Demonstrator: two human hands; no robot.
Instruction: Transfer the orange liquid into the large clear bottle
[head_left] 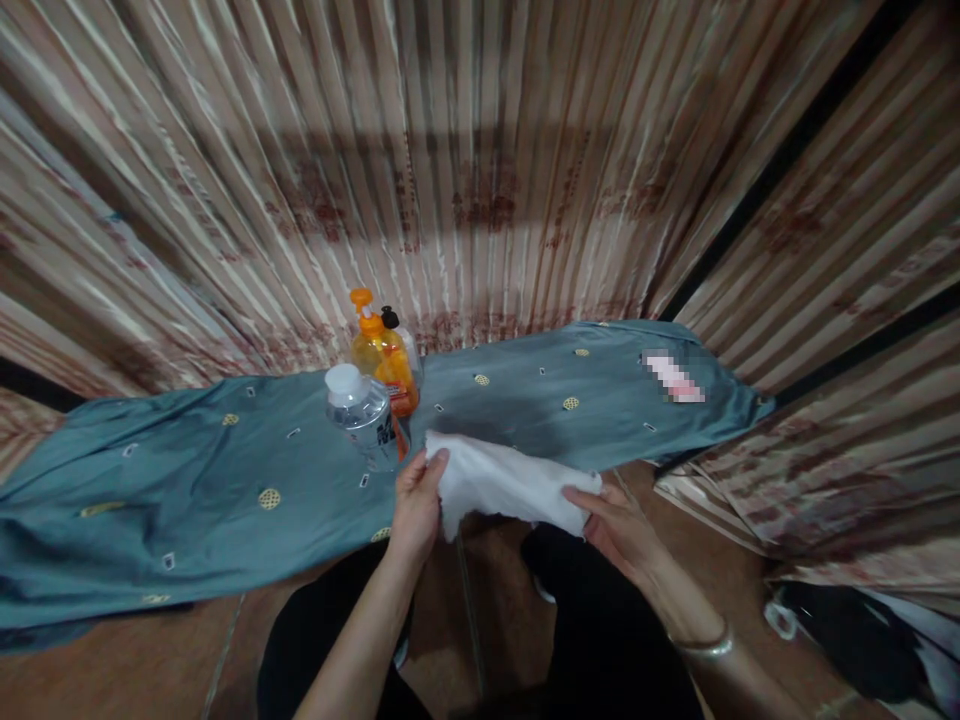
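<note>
Cloth (510,485), white and rough along its edges, stretches between my hands in the air over the near edge of the worktop (517,385). My left fingers (433,466) pinch one end, thumb on top, and my right fingers (580,498) grip the other the same way. Because I hold it only by its ends, I judge that a slack pinch could let one side slip and trail onto the tiled floor (487,630). My left hand is near the clear bottle (365,425), so a careless sideways swing could knock it into the orange pump bottle (386,362) and the black-topped bottle (409,350) behind. The teal cover (202,480) looks loose and wrinkled; snagging it could drag all three bottles off balance. Pulling too hard might also tear the cloth, if it is as thin as it seems.
</note>
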